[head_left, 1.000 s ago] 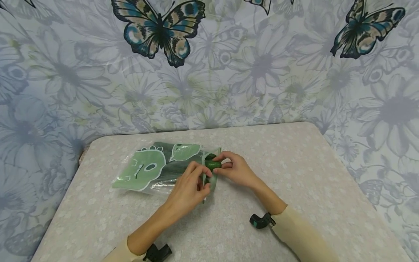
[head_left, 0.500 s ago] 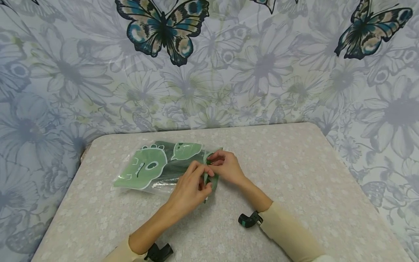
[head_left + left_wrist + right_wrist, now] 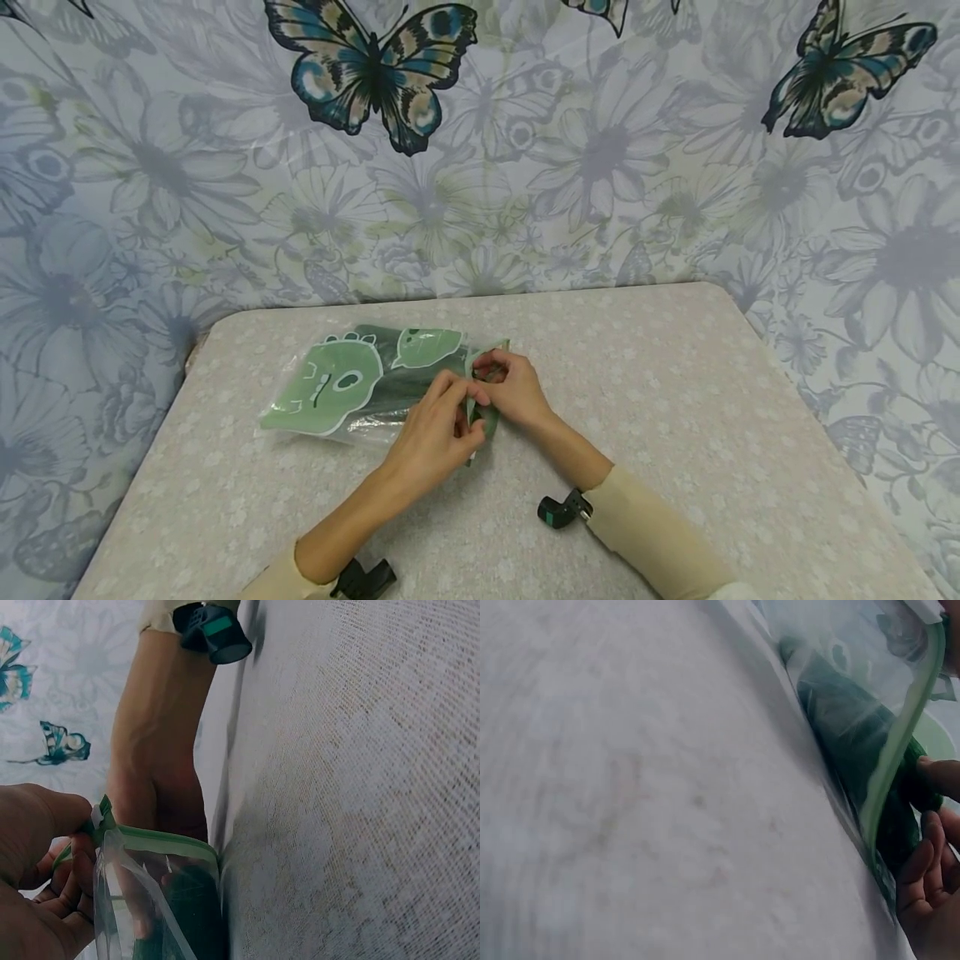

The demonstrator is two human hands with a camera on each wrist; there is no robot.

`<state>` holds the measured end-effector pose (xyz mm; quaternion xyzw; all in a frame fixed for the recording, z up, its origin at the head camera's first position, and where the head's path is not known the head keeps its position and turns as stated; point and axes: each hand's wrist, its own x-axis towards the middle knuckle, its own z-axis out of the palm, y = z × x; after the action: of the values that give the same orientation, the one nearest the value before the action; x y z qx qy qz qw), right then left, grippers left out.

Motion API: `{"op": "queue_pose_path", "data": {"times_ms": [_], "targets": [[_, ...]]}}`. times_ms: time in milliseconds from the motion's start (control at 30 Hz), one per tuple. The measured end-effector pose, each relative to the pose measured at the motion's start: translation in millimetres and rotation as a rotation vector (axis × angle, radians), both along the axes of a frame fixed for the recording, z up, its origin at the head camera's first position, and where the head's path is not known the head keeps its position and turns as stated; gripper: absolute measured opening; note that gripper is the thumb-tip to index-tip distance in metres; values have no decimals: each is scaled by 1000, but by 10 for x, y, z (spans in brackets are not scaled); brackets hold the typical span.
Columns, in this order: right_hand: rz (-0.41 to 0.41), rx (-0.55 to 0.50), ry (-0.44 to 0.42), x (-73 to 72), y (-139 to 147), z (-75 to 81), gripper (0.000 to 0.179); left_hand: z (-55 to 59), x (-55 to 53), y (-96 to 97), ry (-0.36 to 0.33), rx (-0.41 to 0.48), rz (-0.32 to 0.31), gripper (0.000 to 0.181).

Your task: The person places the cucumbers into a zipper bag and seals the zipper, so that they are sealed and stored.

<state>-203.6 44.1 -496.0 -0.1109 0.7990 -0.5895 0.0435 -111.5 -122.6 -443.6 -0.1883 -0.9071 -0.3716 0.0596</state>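
A clear zip bag (image 3: 347,382) with green cartoon animal prints lies on its side on the table, its mouth toward the right. Dark green cucumbers show through the plastic. My left hand (image 3: 433,423) pinches the green zip edge (image 3: 169,844) of the mouth between thumb and fingers. At that mouth my right hand (image 3: 517,392) has its fingertips inside the opening. In the right wrist view, its thumb and fingers hold the end of one cucumber (image 3: 928,796), beside another cucumber (image 3: 897,832) in the bag.
The table (image 3: 660,375) has a pale floral cloth. Behind it hangs a floral fabric backdrop (image 3: 480,192) with butterflies, close to the table's far edge. Black wrist devices (image 3: 365,579) sit at both sleeves.
My right hand has moved left to the bag's mouth, pushing the cucumber deeper; its end no longer sticks out in the head view. My left hand has stayed on the edge.
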Motion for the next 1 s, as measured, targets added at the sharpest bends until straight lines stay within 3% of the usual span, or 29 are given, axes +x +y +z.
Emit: {"op": "queue_pose_path", "data": {"times_ms": [233, 400, 567, 800, 1000], "targets": [[65, -7, 7, 59, 228, 31, 22, -49, 0, 0, 12, -30, -43, 29], [1, -13, -4, 88, 439, 61, 18, -121, 10, -8, 47, -93, -97, 49], [-25, 8, 5, 118, 638, 102, 19, -176, 31, -64, 30, -119, -125, 56], [78, 61, 31, 216, 808, 159, 16, -191, 92, -287, 9, -95, -184, 58], [177, 130, 149, 350, 847, 163, 9, -216, 135, -538, 49, -140, -168, 46]]}}
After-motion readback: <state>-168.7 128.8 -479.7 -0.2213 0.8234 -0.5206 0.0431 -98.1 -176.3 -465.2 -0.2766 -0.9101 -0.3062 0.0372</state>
